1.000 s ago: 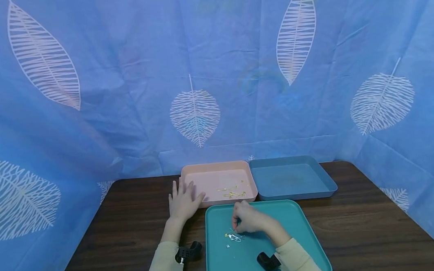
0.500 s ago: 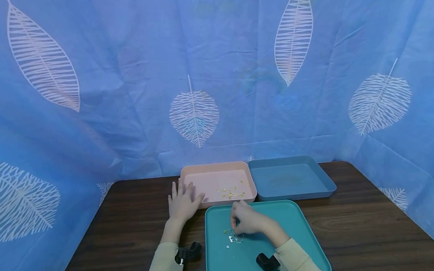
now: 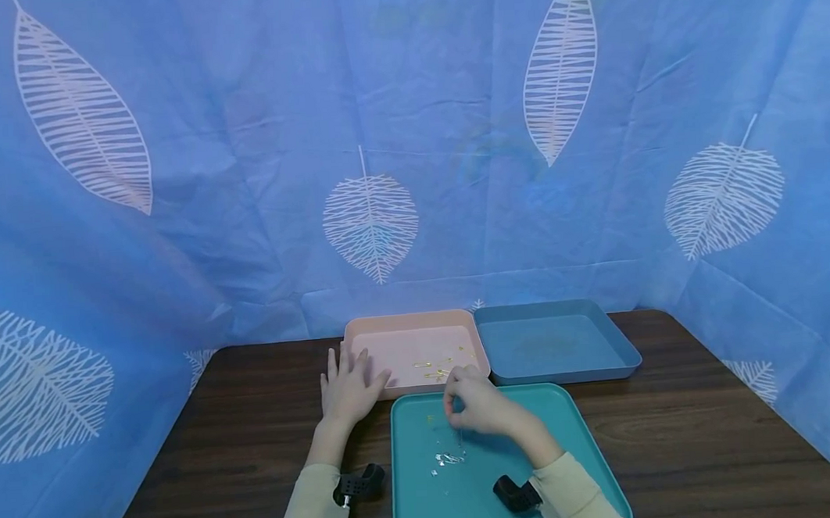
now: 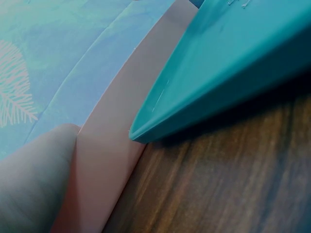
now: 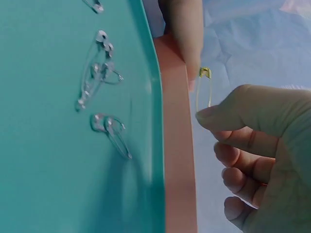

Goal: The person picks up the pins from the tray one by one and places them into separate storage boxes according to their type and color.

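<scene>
My right hand [image 3: 482,400] is raised over the teal tray [image 3: 526,488]. Between thumb and index finger it pinches a gold safety pin [image 5: 205,73], its clasp end sticking out past the fingertips. Silver safety pins [image 5: 99,122] lie in a small cluster on the teal tray below. My left hand [image 3: 349,388] rests with spread fingers on the near left corner of the pink tray [image 3: 405,338]; in the left wrist view the thumb [image 4: 39,170] lies against that tray's wall. Several gold safety pins [image 3: 424,364] lie inside the pink tray.
A blue tray [image 3: 556,341] stands at the back right, beside the pink one. The teal tray is in front of both, nearer the person. All stand on a dark wooden table [image 3: 713,431], with a blue leaf-patterned cloth [image 3: 455,210] hanging behind.
The right hand has lifted off the cluster of pins with the gold safety pin, rising slightly toward the pink tray. The left hand stays in place.
</scene>
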Action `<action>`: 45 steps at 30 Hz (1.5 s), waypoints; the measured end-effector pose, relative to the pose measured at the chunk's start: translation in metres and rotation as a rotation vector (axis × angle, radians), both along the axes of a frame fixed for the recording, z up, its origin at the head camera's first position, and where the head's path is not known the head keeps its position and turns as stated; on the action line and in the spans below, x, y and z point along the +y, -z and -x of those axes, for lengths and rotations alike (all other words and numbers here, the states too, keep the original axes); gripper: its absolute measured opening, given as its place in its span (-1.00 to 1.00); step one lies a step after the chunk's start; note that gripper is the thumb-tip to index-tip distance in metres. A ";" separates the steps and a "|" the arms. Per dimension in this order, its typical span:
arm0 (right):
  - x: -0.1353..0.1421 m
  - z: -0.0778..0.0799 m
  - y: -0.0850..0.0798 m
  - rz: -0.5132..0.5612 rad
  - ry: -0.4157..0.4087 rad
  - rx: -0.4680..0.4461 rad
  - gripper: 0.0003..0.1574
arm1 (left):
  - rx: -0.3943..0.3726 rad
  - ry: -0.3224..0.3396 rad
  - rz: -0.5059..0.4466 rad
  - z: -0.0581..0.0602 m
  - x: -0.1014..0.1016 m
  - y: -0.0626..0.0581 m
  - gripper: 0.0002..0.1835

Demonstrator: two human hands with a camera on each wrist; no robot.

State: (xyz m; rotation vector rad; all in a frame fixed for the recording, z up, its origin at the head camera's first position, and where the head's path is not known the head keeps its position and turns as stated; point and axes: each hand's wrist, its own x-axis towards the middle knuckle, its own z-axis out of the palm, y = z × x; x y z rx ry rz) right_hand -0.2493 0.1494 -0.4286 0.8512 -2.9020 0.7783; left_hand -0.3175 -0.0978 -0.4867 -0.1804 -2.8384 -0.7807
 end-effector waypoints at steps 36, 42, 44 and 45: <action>0.003 0.035 -0.018 0.146 0.152 0.231 -0.75 | 0.013 0.000 0.006 0.003 0.000 0.006 -0.20; -0.001 0.045 -0.020 0.173 0.186 0.194 -0.78 | 0.020 0.003 -0.003 0.004 0.000 0.006 -0.20; -0.002 0.048 -0.020 0.180 0.193 0.182 -0.78 | 0.004 0.000 -0.004 0.003 0.000 0.004 -0.20; -0.003 0.050 -0.019 0.184 0.195 0.180 -0.78 | 0.007 0.000 -0.005 0.003 0.001 0.004 -0.20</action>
